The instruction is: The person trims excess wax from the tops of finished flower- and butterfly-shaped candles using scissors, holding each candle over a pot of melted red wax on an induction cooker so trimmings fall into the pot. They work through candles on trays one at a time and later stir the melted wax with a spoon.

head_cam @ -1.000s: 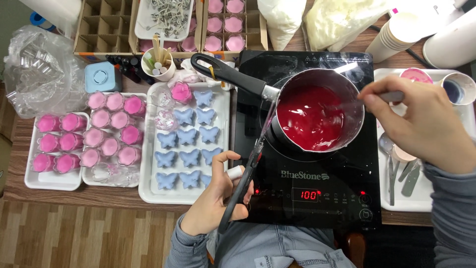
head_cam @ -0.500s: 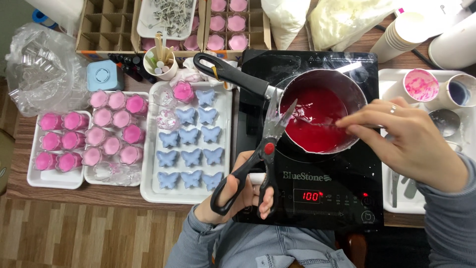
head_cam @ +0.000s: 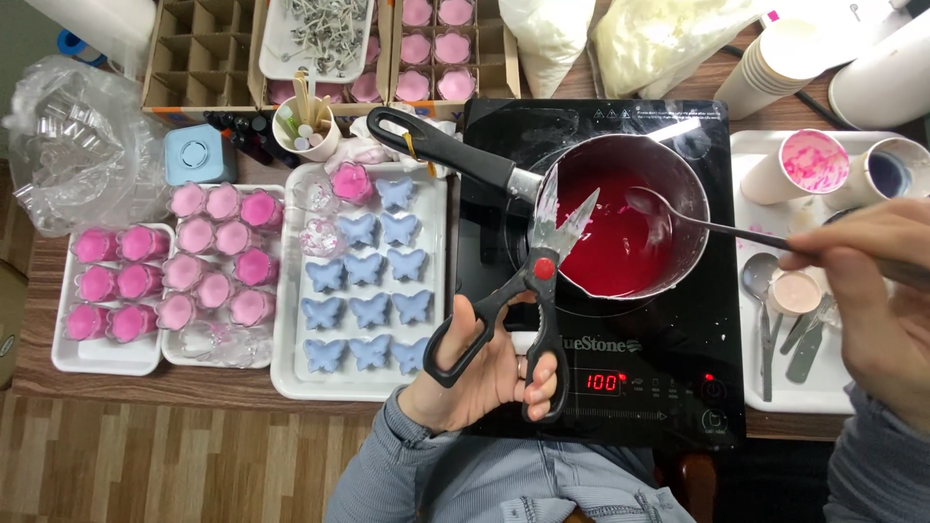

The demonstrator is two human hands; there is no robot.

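My left hand (head_cam: 484,373) holds black-handled scissors (head_cam: 533,281) with a red pivot; their blades are spread apart over the near rim of the saucepan (head_cam: 620,160). The pan holds red liquid (head_cam: 605,237) and sits on a black induction cooktop (head_cam: 620,387), its black handle pointing up-left. At the right edge, my right hand (head_cam: 877,291) grips a long metal spoon (head_cam: 697,223) whose bowl hangs over the red liquid.
Left of the cooktop a white tray (head_cam: 286,378) carries blue butterfly moulds. Two more trays hold pink filled cups (head_cam: 208,261). A white tray on the right (head_cam: 775,397) bears spoons and paper cups. Cardboard dividers, a cup of sticks, bags and stacked cups line the back.
My right hand drew back from over the pan to the right and now holds a spoon above the liquid. The scissors rose upward and their blades spread over the pan's rim.
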